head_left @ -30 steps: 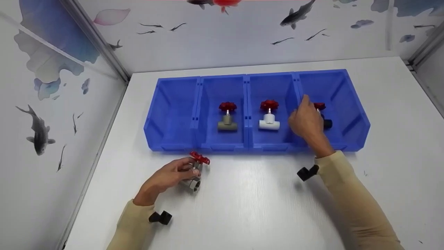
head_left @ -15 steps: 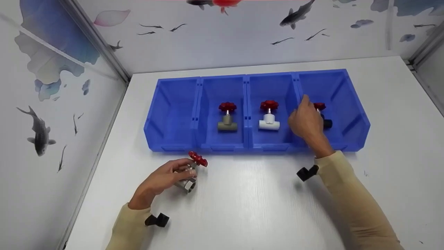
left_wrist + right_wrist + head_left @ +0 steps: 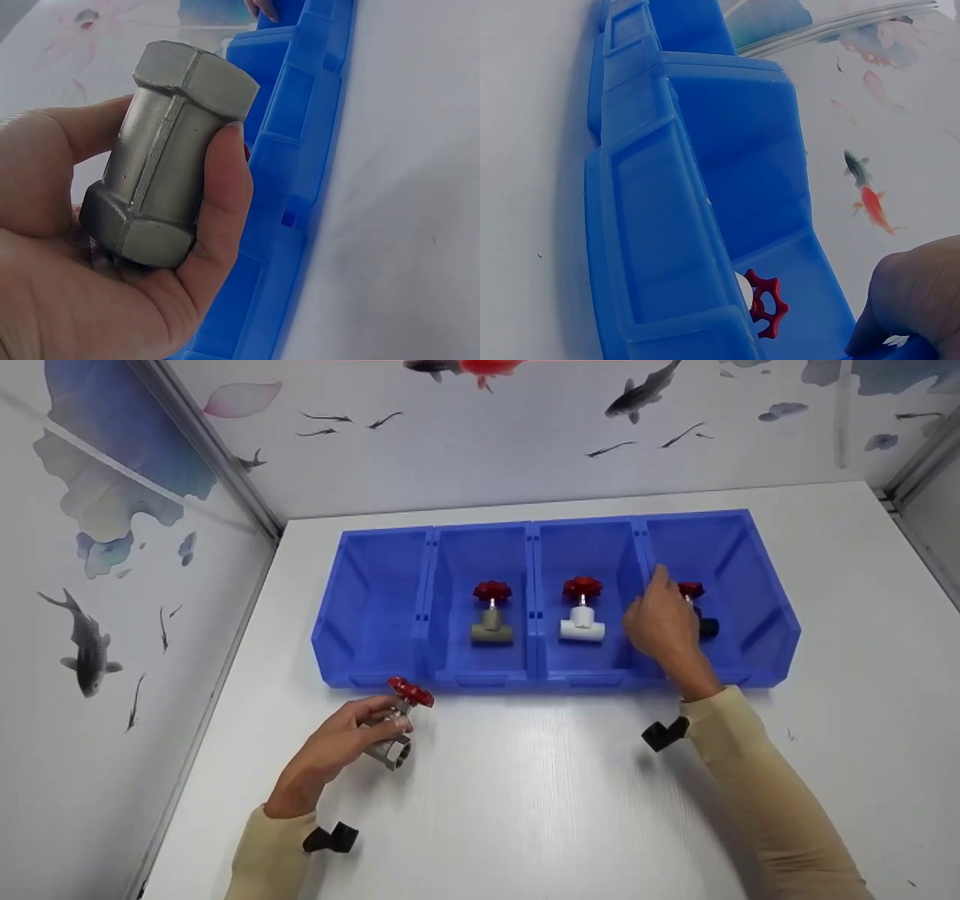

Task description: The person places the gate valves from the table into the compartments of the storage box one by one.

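My left hand (image 3: 330, 742) holds a metal gate valve (image 3: 390, 750) with a red handwheel, tilted above the table in front of the leftmost bin. In the left wrist view, thumb and fingers wrap round its grey body (image 3: 154, 157), which has hexagonal ends. My right hand (image 3: 664, 619) grips the wall between the two right-hand bins (image 3: 757, 600); in the right wrist view its fingers bend over a blue edge. It partly hides a black valve (image 3: 707, 627) with a red handwheel. A white valve (image 3: 582, 624) and an olive-grey valve (image 3: 492, 626) stand in the middle bins.
Several blue bins are joined in a row on the white table (image 3: 525, 810); the leftmost bin (image 3: 382, 607) shows only its bare floor. White panels with painted fish (image 3: 90, 652) rise at the left and back.
My left hand has shifted left and slightly away from me with the metal valve, turning it a little. The right hand has stayed in place on the bin wall.
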Demonstrator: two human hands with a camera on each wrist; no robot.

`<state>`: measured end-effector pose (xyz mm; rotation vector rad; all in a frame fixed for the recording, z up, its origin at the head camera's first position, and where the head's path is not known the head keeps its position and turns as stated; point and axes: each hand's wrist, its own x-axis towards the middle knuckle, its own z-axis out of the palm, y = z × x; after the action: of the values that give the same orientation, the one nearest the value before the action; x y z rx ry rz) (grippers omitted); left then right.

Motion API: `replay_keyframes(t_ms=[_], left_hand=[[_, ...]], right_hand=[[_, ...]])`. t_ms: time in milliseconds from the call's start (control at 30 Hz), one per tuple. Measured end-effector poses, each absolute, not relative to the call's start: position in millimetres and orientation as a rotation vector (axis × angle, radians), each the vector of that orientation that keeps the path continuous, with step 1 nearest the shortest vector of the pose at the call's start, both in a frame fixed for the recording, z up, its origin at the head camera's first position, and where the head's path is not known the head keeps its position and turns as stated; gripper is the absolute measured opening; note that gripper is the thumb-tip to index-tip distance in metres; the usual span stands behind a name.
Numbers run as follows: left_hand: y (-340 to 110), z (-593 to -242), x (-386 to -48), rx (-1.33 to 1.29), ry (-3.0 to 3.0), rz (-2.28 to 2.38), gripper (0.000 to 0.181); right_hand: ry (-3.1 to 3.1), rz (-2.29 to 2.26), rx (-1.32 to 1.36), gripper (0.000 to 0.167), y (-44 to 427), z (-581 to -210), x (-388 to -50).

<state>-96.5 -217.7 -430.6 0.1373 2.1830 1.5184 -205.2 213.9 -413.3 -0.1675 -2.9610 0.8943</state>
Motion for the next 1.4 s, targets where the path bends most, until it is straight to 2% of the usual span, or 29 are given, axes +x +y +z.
replay_keyframes(t_ms=[633,1033,1400], left_hand=[[-225.2,-417.5,-106.7,0.025,2.193,1.606,0.061],[-228.1,-417.6,-120.4,-0.049,2.161,1.686,0.057],[-231.2,-415.3,-136.9,-0.105,2.178,1.696,0.063]], right_hand=[[-2.961,0.888,-0.17,0.057,215.4,-412.6,-205.4],[-2.959,0.896,-0.194,0.057,214.8,-413.6,-206.9],[-2.939,0.886,-0.183,0.054,214.9,-415.6,-206.4]])
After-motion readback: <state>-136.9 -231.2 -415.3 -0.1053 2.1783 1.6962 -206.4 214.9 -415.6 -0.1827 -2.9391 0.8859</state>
